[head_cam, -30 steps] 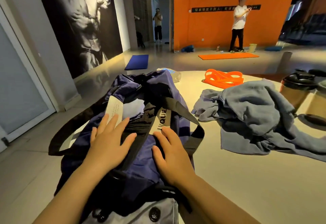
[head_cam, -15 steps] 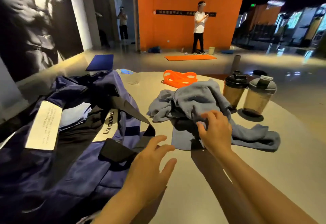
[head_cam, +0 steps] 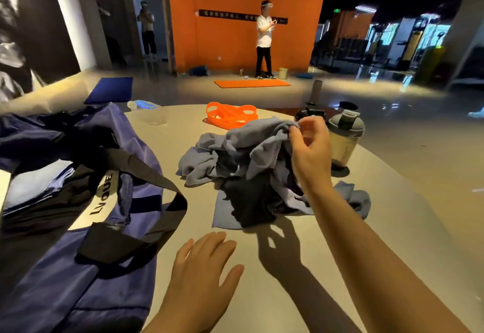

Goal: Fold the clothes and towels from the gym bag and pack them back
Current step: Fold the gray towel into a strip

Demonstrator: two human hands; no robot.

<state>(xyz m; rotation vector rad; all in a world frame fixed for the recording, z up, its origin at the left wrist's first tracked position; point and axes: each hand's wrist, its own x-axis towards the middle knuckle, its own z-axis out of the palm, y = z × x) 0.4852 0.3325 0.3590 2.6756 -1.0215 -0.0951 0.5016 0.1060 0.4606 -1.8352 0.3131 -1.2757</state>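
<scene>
A navy gym bag [head_cam: 78, 228] with black straps lies open on the left of the round table [head_cam: 301, 280], folded light and dark cloth showing inside. In the middle of the table sits a crumpled pile of grey-blue towels [head_cam: 235, 154] with a dark garment [head_cam: 251, 199] in it. My right hand [head_cam: 309, 149] pinches an edge of the grey-blue cloth and holds it lifted above the pile. My left hand [head_cam: 201, 269] hovers open, fingers spread, over the table beside the bag.
Orange resistance bands [head_cam: 230, 114] lie behind the pile. Two shaker bottles [head_cam: 343, 136] stand at the right, just behind my right hand. A clear water bottle [head_cam: 144, 104] lies at the far edge. People stand far off by the orange wall.
Both hands left the bag. My right hand reached the towel pile, took hold of an edge and lifted it. My left hand moved right, off the bag, over the table.
</scene>
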